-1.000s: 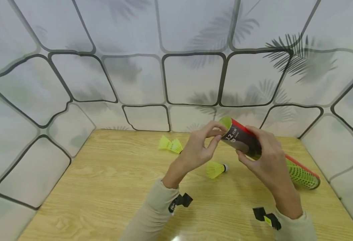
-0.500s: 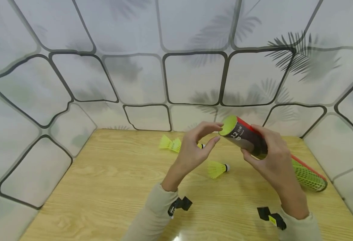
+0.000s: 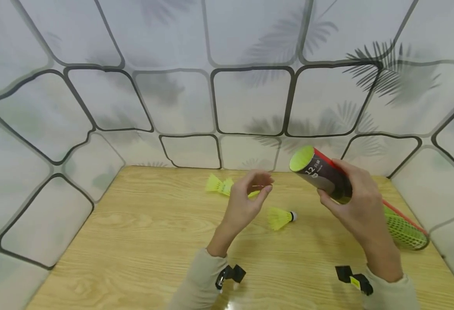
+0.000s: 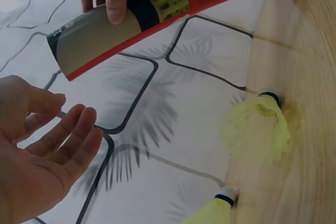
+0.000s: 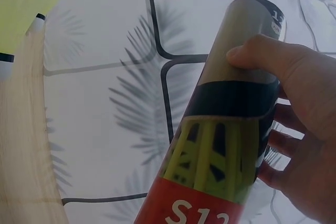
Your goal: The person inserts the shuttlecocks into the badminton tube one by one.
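Note:
My right hand grips a long shuttlecock tube, thumb on its near side and fingers round the far side. The tube slants, its round lime-yellow end up and to the left, its lower end down by the table at the right. In the right wrist view, yellow ribbed shapes show through the clear part of the tube. My left hand hovers to the left of the tube, apart from it. Its fingers are loosely bent with nothing between them. A yellow shuttlecock lies between the hands.
More yellow shuttlecocks lie farther back on the wooden table, partly hidden behind my left hand. A pale patterned wall rises behind the table and along both sides.
My left hand has come away from the tube's upper end and moved left and down. My right hand has shifted slightly right with the tube, whose round end now shows fully.

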Available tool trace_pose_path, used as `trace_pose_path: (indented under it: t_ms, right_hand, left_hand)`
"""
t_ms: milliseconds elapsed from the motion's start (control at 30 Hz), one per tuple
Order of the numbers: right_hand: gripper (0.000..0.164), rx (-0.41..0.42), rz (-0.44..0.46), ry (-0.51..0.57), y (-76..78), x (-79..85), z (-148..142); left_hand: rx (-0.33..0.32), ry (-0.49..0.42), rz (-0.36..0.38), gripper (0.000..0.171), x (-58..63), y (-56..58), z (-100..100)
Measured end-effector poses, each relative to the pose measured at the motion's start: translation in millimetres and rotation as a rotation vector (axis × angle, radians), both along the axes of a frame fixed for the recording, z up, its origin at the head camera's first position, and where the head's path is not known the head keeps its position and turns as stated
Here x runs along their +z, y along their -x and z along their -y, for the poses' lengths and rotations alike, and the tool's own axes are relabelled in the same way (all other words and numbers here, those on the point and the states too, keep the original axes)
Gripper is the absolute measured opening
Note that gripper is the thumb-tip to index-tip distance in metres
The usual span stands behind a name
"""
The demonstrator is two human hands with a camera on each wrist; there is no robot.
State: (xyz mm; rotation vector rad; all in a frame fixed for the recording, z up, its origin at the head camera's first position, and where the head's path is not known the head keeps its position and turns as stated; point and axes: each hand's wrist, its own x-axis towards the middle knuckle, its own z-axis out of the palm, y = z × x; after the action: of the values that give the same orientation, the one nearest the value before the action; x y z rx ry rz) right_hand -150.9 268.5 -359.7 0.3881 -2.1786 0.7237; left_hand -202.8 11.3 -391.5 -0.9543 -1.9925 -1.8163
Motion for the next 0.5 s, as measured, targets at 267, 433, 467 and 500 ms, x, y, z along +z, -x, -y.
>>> trace_pose_path:
  t_ms: [267,433,467,500]
  right_hand:
    - [0.079,-0.026,-0.023,0.006,2.8,-2.7,-7.7]
    - [0.079,-0.038,-0.017,0.013,1.6,-1.5,-9.9]
    - [0.079,-0.041,-0.014,0.014,1.2,-1.4,-10.0]
    - [0.080,-0.044,-0.011,0.014,0.9,-1.4,-10.2]
  left_hand:
    - [0.010,0.204,0.121,0.021,-22.3,1.0,-2.8]
    - [0.014,0.420,0.181,0.023,-38.2,-0.1,-7.2]
    - [0.017,0.463,0.182,0.024,-41.5,-0.3,-8.6]
    - [0.019,0.499,0.181,0.026,-44.7,-0.4,-10.1]
